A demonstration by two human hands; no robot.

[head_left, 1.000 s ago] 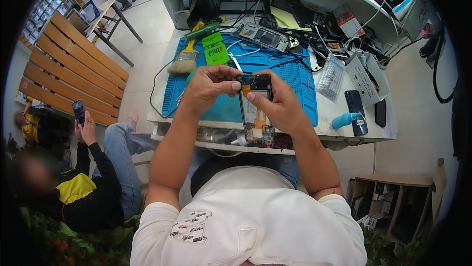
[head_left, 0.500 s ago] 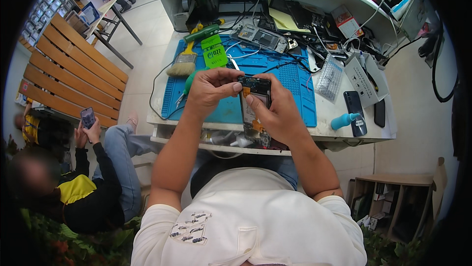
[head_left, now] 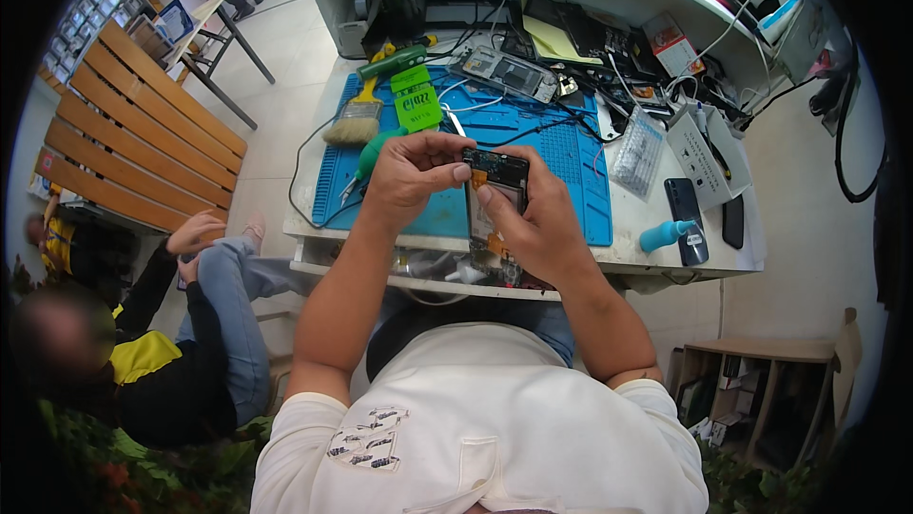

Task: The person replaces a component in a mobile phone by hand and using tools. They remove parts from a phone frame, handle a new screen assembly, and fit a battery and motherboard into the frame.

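You are working at the far end of an opened smartphone point(head_left: 482, 229), it seems, near its orange flex cable point(head_left: 478, 176); the next move likely calls for a steady frame and light fingertip pressure. Your left hand point(head_left: 409, 176) has thumb and forefinger closed at the far-left corner, though whether they pinch a small part you cannot tell from here. Your right hand point(head_left: 544, 219) grips the right side, thumb across the exposed face. The phone is over the near edge of the table point(head_left: 630, 246), circuit-board end pointing far, long axis running near to far.
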